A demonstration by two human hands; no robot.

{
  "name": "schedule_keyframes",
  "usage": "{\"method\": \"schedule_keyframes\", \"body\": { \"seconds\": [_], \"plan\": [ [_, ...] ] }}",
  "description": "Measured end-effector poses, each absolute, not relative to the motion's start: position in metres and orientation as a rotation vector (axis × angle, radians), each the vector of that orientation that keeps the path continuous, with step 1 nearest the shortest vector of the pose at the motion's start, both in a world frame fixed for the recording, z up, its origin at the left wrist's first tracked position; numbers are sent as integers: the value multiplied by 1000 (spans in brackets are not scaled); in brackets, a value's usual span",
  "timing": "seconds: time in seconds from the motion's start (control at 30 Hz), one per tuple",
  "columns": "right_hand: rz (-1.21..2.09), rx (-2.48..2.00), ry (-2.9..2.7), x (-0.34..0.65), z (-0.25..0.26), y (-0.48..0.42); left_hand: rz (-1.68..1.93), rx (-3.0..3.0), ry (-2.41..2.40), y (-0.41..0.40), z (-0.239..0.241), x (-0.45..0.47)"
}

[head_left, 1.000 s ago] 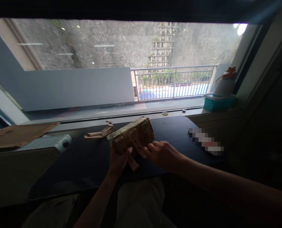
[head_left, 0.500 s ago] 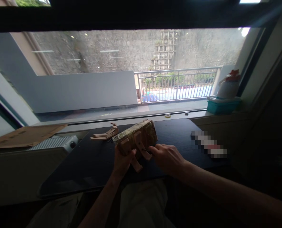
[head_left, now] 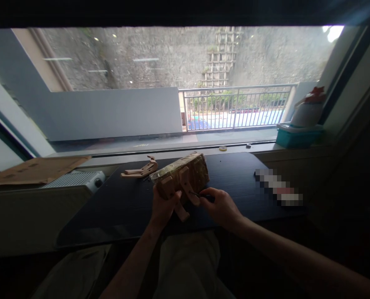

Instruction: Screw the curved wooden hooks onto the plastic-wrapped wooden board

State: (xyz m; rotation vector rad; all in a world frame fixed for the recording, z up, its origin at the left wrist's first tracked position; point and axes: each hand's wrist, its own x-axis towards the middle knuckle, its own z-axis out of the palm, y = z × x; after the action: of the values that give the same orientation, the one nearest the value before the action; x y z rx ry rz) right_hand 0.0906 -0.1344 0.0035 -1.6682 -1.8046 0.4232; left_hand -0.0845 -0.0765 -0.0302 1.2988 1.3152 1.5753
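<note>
Above dark table [head_left: 116, 207], wooden block [head_left: 185, 174] in left grip [head_left: 162, 205]; right grip [head_left: 220, 205] beside.

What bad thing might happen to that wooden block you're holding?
The left hand alone props the wooden block above the table, so it might slip and drop. The right hand seems to work a small dark tool at a peg; a slip could poke the left fingers. It is dim indoors, so small parts would be easy to lose.

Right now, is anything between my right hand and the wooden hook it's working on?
Nothing visible blocks it. The right hand holds a thin dark tool against the wooden hook on the wrapped block, which the left hand grips from below.
</note>
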Motion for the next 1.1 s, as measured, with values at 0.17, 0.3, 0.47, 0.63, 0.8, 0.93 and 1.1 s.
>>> {"method": "schedule_keyframes", "body": {
  "seconds": [0.17, 0.3, 0.47, 0.63, 0.8, 0.93, 1.1],
  "plan": [
    [-107, -1607, -2290, 93, 27, -137, 1573, 1332, 1322, -73, -36, -88],
    [-547, -1343, -2696, 94, 36, -137, 1592, 1315, 1315, -70, -39, -89],
    [-347, -1446, -2581, 90, 26, -133, 1577, 1308, 1312, -73, -36, -87],
    [396, -1660, -1867, 89, 7, -128, 1562, 1370, 1315, -75, -35, -85],
    [555, -1665, -1834, 91, 18, -126, 1598, 1349, 1377, -74, -33, -85],
    [361, -1636, -2073, 97, 37, -133, 1604, 1321, 1363, -75, -30, -84],
    [-322, -1428, -2642, 107, 44, -132, 1611, 1311, 1325, -73, -35, -86]
  ]
}}
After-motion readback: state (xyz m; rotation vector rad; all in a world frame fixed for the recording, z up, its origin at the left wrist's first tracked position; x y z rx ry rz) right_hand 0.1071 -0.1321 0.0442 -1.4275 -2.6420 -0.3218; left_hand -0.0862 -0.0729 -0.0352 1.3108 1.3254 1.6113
